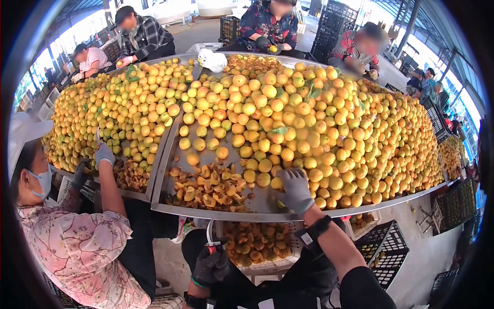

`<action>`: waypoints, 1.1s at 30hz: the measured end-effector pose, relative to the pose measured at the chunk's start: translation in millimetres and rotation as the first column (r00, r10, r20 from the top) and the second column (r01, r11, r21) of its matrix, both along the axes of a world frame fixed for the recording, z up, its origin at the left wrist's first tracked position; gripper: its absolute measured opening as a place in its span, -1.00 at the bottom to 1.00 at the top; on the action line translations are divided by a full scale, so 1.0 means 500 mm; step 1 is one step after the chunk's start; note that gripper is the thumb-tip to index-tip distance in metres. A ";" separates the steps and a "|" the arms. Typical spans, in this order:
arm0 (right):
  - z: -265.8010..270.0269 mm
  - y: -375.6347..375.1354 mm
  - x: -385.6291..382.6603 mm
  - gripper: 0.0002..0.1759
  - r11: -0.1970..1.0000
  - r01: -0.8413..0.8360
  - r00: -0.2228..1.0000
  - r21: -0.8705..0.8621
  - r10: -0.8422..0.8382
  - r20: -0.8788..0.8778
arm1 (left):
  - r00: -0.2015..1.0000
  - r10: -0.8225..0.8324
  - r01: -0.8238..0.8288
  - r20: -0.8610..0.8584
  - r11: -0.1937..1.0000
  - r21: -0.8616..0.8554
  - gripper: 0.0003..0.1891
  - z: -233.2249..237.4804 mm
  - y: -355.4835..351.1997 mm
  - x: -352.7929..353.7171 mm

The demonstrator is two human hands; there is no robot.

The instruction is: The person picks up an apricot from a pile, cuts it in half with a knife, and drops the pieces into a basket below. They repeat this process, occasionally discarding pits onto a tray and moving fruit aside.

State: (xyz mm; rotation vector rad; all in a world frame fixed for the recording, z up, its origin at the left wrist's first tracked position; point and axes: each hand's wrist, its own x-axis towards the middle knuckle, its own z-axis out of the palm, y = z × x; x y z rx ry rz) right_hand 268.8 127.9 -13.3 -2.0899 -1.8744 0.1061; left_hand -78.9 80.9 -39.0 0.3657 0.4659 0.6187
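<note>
My left hand, in a dark glove, is closed round the red handle of a curved knife, its pale blade pointing up below the table's front edge. Over the metal table my right hand, in a grey glove, has its fingers apart beside the pile of yellow-orange fruit. A single fruit lies against its fingers. Left of that hand, cut fruit pieces are heaped near the rim. A crate of cut pieces is under the table edge, between my knees.
At left, a person in a cap and mask holds a hooked knife over the table. A metal divider splits the tabletop. Several people sit along the far side. A white bag lies there; black crates stand at right.
</note>
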 end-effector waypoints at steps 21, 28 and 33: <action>-0.023 -0.274 -0.175 -0.37 0.993 -0.092 0.357 -0.071 -0.034 -0.934 | 0.578 0.309 0.611 -0.756 0.450 0.651 -0.81 0.065 -0.056 0.054; -0.226 -0.375 -0.195 -0.56 0.974 -0.217 0.216 -0.064 -0.016 -0.976 | 0.656 0.271 0.462 -0.704 0.593 0.659 -0.67 0.043 -0.084 0.075; -0.295 -0.363 -0.189 -0.54 0.908 -0.386 0.484 -0.161 0.051 -0.874 | 0.689 0.189 0.374 -0.699 0.734 0.567 -0.62 -0.099 -0.098 0.082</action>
